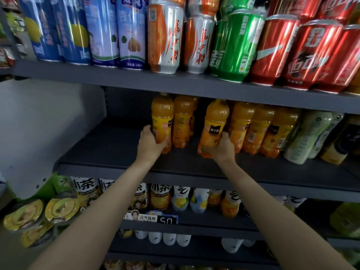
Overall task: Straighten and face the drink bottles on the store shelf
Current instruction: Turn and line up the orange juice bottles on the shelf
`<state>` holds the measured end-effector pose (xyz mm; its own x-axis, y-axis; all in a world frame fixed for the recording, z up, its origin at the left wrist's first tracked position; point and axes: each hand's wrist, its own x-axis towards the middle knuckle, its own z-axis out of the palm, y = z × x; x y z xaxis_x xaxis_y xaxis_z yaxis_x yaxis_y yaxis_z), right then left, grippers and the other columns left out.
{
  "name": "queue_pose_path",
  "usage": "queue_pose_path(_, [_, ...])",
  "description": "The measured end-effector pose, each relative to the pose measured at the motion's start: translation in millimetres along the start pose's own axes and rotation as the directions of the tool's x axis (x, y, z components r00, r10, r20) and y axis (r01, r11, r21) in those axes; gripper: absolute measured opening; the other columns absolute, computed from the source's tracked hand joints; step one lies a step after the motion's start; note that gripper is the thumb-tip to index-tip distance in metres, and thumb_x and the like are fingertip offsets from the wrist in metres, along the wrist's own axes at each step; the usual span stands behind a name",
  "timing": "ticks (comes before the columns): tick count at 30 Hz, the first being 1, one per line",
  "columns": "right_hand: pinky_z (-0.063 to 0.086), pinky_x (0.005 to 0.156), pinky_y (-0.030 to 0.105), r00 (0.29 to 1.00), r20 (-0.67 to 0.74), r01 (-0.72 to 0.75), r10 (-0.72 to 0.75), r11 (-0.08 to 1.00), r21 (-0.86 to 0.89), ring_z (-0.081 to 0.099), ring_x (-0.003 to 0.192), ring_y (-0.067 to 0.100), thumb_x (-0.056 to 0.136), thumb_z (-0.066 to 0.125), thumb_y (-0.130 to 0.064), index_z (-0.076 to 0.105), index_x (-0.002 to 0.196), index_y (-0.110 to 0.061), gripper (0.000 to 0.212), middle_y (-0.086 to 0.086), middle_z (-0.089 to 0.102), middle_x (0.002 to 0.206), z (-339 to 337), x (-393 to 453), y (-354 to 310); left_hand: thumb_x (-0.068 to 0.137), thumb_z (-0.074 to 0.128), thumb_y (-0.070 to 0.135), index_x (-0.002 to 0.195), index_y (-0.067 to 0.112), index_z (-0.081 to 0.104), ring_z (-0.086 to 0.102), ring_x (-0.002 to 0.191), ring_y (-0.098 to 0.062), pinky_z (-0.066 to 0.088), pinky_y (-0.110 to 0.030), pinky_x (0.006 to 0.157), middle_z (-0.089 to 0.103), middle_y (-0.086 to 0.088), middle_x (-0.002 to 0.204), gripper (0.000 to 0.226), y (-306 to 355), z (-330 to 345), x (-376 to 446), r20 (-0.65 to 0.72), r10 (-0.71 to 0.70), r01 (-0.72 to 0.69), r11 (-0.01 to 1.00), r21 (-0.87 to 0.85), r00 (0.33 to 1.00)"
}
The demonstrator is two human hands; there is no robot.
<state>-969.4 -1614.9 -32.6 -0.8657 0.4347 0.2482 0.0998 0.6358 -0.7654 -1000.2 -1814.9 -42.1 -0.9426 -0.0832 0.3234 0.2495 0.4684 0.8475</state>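
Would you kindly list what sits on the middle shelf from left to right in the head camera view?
bare shelf → left hand gripping orange juice bottle → second orange bottle → gap → right hand gripping tilted orange bottle → three more orange bottles → pale green bottles

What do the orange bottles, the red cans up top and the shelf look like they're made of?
Orange bottles: clear glossy plastic, likely; the juice shows through.
Red cans: shiny metal, probably aluminium; streaked highlights, silver rims.
Shelf: dark matte, probably painted metal; no clear sign.

Dim shelf (120, 145), glare on cans (233, 45), edges warped, blurry.
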Motion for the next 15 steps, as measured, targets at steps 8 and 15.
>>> queue_pose_path(8, [0.046,0.089,0.039,0.990,-0.008,-0.140,0.140,0.990,0.020,0.055,0.113,0.033,0.080,0.074,-0.023,0.052,0.121,-0.006,0.049,0.015,0.058,0.124,27.6,40.9,4.8,0.079,0.074,0.023,0.123,0.005,0.051,0.056,0.110,-0.026,0.037,-0.022,0.079,0.060,-0.012,0.118,0.053,-18.3,9.3,5.5,-0.008,-0.011,0.011,0.997,0.071,1.000])
queue_pose_path(15, [0.041,0.098,0.038,0.985,0.019,-0.172,0.171,0.984,0.050,0.047,0.125,0.032,0.082,0.072,-0.021,0.042,0.135,-0.004,0.063,0.016,0.049,0.136,40.5,79.7,-0.7,0.076,0.075,0.026,0.127,0.008,0.051,0.057,0.110,-0.024,0.040,-0.026,0.084,0.062,-0.010,0.119,0.059,-18.0,5.5,5.5,0.009,0.008,-0.009,0.996,0.093,1.000])
